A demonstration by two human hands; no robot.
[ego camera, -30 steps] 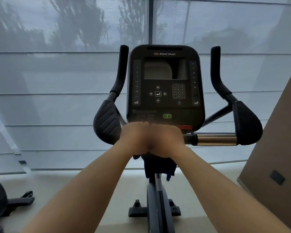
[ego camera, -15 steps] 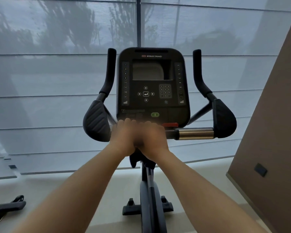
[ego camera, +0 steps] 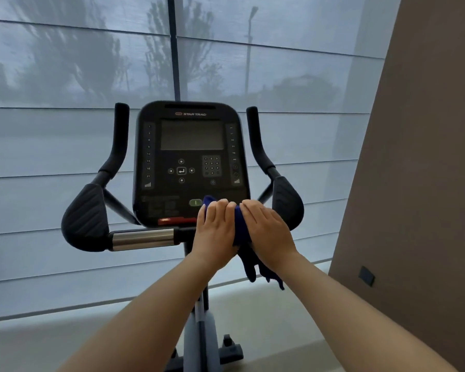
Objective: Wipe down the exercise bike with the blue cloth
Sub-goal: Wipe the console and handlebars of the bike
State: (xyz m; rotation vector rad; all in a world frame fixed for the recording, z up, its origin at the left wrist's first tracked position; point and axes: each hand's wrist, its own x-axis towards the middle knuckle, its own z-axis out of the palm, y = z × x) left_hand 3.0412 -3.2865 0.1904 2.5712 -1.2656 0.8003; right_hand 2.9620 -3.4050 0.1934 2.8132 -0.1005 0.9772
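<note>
Both hands, left hand (ego camera: 217, 229) and right hand (ego camera: 268, 231), wrapped around blue cloth (ego camera: 241, 229) on exercise bike (ego camera: 191, 162) right handlebar (cloth tail dangling below), just beneath console.

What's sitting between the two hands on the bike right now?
In the head view, a fold of the blue cloth fills the gap between the left hand and right hand, its loose end hanging below them.
</note>
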